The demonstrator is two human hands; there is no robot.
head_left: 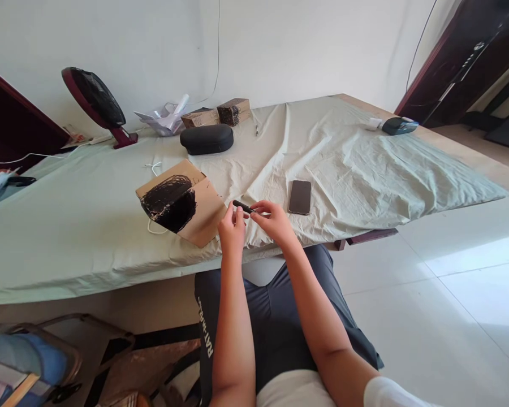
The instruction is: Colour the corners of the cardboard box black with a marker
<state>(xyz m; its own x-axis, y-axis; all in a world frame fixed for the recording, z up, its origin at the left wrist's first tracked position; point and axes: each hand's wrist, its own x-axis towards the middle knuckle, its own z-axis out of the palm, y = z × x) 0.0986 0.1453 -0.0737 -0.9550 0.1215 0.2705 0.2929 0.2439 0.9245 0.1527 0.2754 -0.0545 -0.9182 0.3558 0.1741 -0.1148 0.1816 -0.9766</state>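
Note:
A slim black marker pen [242, 207] is held between my two hands above the table's front edge, its dark end pointing up to the left. My left hand [232, 229] grips that end with thumb and fingers. The other end is pinched by the fingertips of my right hand [275, 219], which partly hide it. Just left of my left hand, a cardboard box [203, 209] sits tilted on the cloth, with a large black scribbled patch across its faces. A phone [300, 197] with a dark screen lies to the right of my right hand.
Behind the box are a black case [207, 139], two scribbled cardboard boxes [234, 111], crumpled plastic [166, 120] and a fan [97, 102]. A small pen-like item [257, 130] lies on the wrinkled cloth [348, 158]. A dark pouch-like object [396, 125] rests far right.

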